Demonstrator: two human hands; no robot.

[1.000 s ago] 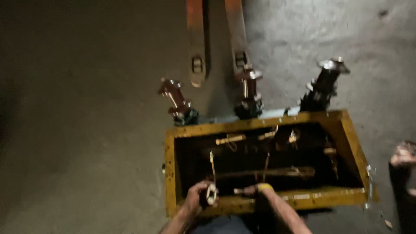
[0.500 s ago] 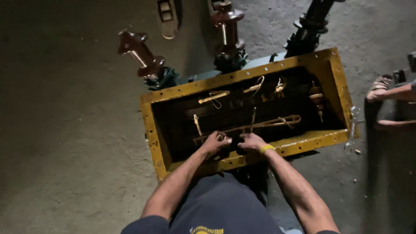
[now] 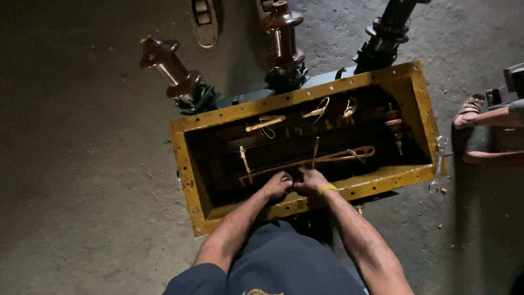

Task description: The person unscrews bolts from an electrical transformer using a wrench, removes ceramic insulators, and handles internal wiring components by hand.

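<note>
Head view, looking straight down at an open yellow steel tank (image 3: 188, 164), a rectangular box with a flat bolt-holed flange, paint chipped and rusty. Landmark = this tank.

Both hands are inside the tank at its near wall, side by side and touching. Left hand (image 3: 277, 186) has its fingers curled down over something small at the end of a long flat brass strap (image 3: 327, 159); what it grips is hidden under the knuckles, cannot tell exactly. Right hand (image 3: 311, 180), with a yellow wristband (image 3: 327, 189), also has its fingers bent down on the same spot, looks like pinching, grip not clearly visible. The strap runs lengthwise through the tank's dark interior, thin and dull gold, with a looped end toward the tank's right side.

Other brass leads (image 3: 265, 124) with looped tips lie along the tank's far wall.

Beyond the far wall, three ribbed porcelain bushings: a brown glossy one (image 3: 169, 68) at the left corner, a brown one (image 3: 283, 35) in the middle, a dark one (image 3: 385, 35) toward the right.

On the right flange, a steel open-end spanner (image 3: 438, 164) hangs partly over the edge. Right of the tank, another person's sandalled foot (image 3: 469, 112) on the rough concrete floor (image 3: 76, 164).
</note>
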